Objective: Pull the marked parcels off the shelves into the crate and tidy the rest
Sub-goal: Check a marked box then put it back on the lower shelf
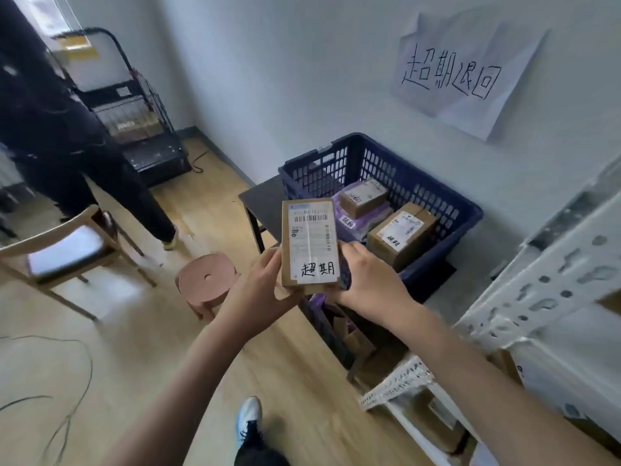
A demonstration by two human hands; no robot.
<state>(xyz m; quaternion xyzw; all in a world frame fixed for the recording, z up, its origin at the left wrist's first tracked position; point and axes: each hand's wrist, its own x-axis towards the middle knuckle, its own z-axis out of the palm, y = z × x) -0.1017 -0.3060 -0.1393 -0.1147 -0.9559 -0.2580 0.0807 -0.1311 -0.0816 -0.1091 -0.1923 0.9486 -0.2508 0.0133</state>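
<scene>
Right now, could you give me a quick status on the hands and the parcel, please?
Both hands, left and right, hold marked parcel. Crate ahead, parcels inside. Path clear.

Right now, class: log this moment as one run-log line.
both hands hold marked parcel | crate ahead, parcels inside | parcel not yet in

The held box (309, 243) carries a white sticker handwritten 超期; its barcode label's print is too blurred to read. The wall sheet (460, 72) reads 超期退回. Boxes in the crate (447, 200) bear similar stickers, unreadable.
</scene>
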